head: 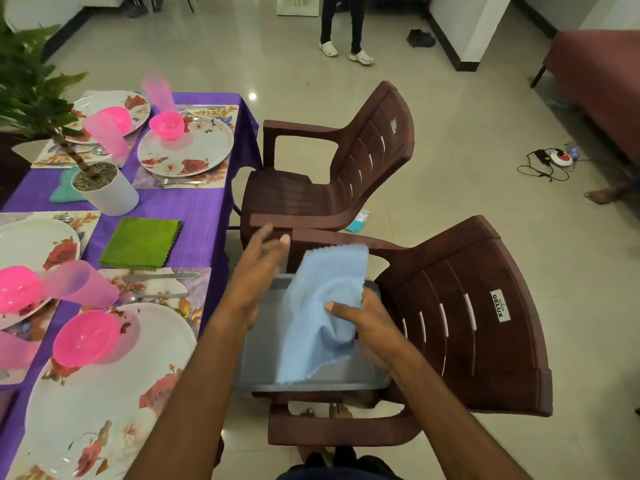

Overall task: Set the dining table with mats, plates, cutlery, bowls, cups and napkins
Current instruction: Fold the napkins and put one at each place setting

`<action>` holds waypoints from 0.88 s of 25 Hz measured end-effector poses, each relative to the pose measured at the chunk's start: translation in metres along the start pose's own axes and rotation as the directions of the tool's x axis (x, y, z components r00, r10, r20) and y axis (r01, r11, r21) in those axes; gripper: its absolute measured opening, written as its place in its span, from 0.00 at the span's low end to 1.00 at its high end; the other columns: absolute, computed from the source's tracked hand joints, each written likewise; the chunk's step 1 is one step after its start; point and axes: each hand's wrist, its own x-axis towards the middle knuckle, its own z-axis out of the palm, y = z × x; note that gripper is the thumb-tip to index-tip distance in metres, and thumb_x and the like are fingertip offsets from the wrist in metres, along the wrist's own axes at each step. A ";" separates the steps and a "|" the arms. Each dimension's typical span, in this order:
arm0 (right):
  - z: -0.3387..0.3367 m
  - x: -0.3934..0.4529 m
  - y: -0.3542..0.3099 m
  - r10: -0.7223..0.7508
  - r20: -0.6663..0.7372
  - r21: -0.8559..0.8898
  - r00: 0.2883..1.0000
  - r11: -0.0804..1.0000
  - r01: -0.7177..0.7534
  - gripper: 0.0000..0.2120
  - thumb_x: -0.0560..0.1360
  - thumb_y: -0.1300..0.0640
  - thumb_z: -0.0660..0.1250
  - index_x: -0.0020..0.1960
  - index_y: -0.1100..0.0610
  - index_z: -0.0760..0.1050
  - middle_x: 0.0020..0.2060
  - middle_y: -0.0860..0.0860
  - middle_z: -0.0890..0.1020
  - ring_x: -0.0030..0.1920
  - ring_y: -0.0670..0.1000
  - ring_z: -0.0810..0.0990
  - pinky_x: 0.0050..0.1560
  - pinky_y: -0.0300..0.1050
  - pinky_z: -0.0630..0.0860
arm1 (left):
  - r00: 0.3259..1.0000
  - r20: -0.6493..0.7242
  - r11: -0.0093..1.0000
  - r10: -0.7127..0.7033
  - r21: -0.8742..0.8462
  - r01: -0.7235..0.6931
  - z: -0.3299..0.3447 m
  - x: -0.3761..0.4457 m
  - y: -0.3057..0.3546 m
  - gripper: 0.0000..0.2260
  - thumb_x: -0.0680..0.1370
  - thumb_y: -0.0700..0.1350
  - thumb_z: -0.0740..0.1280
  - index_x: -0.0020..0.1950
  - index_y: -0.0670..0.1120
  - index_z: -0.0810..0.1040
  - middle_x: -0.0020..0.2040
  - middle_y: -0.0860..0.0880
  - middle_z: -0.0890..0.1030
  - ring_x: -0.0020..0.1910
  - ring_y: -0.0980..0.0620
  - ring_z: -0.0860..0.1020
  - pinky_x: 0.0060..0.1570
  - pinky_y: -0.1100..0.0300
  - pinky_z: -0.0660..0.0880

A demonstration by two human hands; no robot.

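Over the grey tray (263,372), right hand (367,323) grips blue napkin (322,306).

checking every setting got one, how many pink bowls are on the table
4: one on the far-left plate, one on the far-right plate, one at the left edge, one on the nearest plate. None look hidden.
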 end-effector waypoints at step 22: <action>0.008 -0.025 -0.029 -0.143 -0.260 -0.152 0.955 0.983 0.105 0.07 0.79 0.50 0.69 0.55 0.50 0.79 0.54 0.49 0.83 0.54 0.50 0.81 0.54 0.44 0.81 | 0.991 0.009 0.989 0.132 0.063 -0.132 -0.018 -0.039 -0.039 0.11 0.78 0.45 0.73 0.59 0.58 0.84 0.59 0.53 0.84 0.61 0.50 0.81 0.63 0.46 0.79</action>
